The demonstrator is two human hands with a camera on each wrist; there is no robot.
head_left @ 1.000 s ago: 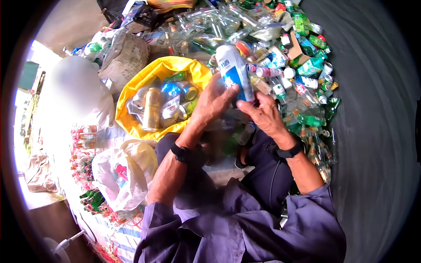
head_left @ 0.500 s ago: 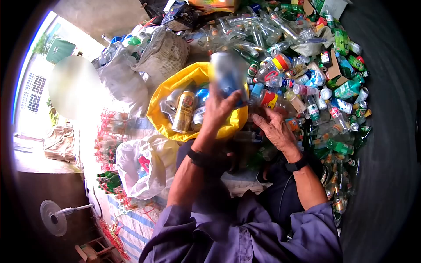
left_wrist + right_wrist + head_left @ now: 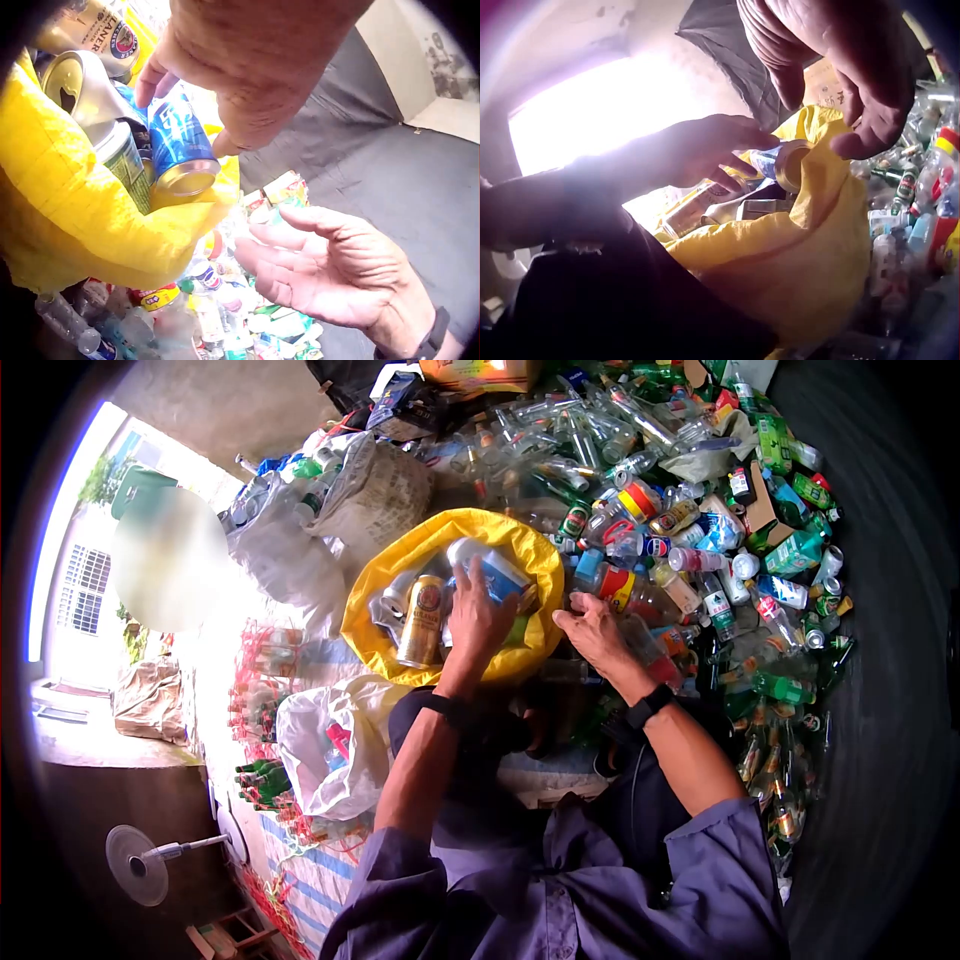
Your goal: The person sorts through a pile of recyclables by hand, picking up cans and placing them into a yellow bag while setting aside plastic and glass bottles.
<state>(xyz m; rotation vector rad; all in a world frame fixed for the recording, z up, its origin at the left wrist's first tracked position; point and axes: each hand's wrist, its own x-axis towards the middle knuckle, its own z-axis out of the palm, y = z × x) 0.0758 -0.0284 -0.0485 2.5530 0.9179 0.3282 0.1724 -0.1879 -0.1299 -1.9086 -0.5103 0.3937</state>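
A blue and silver drink can [image 3: 495, 575] lies tilted among other cans in the yellow bag [image 3: 362, 585]. My left hand [image 3: 480, 625] is over it, the fingers fairly straight along its side. In the left wrist view, the fingers and thumb of this hand straddle the blue can [image 3: 178, 139], whose silver end faces the camera. A gold can [image 3: 420, 622] stands just left of the hand. My right hand [image 3: 600, 635] hovers at the bag's right side, holding nothing; the left wrist view shows its palm turned up and its fingers loosely extended.
A wide heap of bottles [image 3: 690, 560] spreads right of and behind the yellow bag. White sacks [image 3: 370, 490] stand at the back left, and a white plastic bag [image 3: 325, 750] sits nearer. Bundled green bottles [image 3: 262, 782] and a fan [image 3: 138, 865] are at the left.
The blue and silver can was between both hands, then in the left hand alone, and has come down into the yellow bag. The left hand's fingers have loosened. The right hand has moved away from the can.
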